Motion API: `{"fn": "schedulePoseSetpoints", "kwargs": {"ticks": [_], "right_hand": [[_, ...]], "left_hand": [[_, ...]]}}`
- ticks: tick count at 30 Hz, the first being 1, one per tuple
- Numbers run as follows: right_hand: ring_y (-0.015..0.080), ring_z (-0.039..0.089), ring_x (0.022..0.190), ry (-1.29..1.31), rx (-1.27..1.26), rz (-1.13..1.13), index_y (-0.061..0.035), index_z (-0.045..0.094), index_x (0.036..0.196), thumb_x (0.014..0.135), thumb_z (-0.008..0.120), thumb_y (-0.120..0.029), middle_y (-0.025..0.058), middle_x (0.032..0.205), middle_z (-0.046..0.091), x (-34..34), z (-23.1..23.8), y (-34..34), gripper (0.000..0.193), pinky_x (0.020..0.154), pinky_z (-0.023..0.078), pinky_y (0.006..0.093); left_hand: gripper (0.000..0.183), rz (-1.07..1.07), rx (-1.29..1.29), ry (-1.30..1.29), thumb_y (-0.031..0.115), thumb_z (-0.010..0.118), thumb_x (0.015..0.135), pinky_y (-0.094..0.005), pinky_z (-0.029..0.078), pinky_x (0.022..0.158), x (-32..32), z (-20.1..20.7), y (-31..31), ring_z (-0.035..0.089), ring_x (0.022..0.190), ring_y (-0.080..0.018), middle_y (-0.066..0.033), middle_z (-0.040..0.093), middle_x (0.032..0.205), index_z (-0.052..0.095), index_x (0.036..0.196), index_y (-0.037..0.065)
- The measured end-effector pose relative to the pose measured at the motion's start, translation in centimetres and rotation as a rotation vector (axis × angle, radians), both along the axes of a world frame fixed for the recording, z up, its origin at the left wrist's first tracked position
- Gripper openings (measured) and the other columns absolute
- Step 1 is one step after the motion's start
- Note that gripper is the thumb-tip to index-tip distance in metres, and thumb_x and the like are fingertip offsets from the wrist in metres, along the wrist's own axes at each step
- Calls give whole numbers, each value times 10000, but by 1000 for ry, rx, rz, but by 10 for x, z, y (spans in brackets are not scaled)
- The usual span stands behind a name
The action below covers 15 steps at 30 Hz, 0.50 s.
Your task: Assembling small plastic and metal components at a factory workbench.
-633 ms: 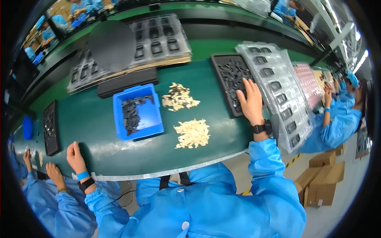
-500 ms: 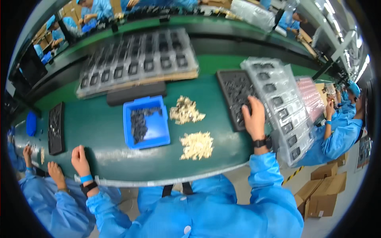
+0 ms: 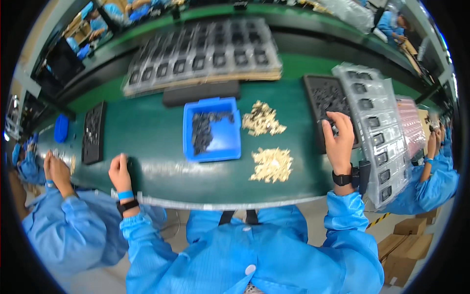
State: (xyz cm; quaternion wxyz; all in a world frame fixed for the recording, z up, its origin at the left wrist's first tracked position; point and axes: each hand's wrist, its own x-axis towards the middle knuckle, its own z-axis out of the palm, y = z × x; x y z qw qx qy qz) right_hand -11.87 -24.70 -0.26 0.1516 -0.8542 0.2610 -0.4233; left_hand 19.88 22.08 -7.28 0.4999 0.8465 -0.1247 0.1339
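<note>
My right hand [image 3: 341, 137] is at the near half of a black tray [image 3: 319, 139] of small black parts [image 3: 329, 98]. Its thumb and forefinger are bent toward each other; anything between the tips is too small to make out. Over the table's near left edge, my left hand [image 3: 120, 175] has its fingers curled closed, and their contents are hidden. Between the hands stands a blue bin [image 3: 223, 151] partly filled with black pieces [image 3: 201, 134]. Beside it lie two piles of small cream-coloured pieces, a far pile [image 3: 263, 119] and a near pile [image 3: 272, 165].
Clear plastic trays with black square parts [image 3: 200, 61] are stacked at the back, behind a dark block [image 3: 200, 93]. Another such tray [image 3: 377, 125] lies at right. A narrow black tray [image 3: 93, 132] lies left. A co-worker's hands [image 3: 58, 171] are nearby. Cardboard boxes [image 3: 411, 250] stand on the floor.
The whole view has shifted, so the table appears farther right and higher. My right thumb and forefinger have drawn closer together at the tray. The left co-worker's hands have come together.
</note>
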Motion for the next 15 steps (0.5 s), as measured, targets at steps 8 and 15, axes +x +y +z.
{"fn": "schedulePoseSetpoints", "kwargs": {"ticks": [8, 15], "right_hand": [[226, 559, 638, 353, 359, 273, -32, 625, 949, 759, 665, -73, 107, 842, 564, 47, -17, 33, 198, 608, 469, 324], [281, 587, 723, 405, 314, 200, -31, 584, 820, 760, 671, -93, 128, 812, 538, 67, -32, 38, 123, 663, 474, 371]], "left_hand": [[217, -128, -232, 174, 121, 554, 904, -233, 465, 715, -85, 40, -80, 568, 796, -100, -40, 606, 926, 587, 1084, 4], [372, -436, 9, 152, 11, 570, 848, -247, 455, 737, -152, 26, -131, 566, 798, -117, -117, 508, 1120, 465, 1203, -26]]}}
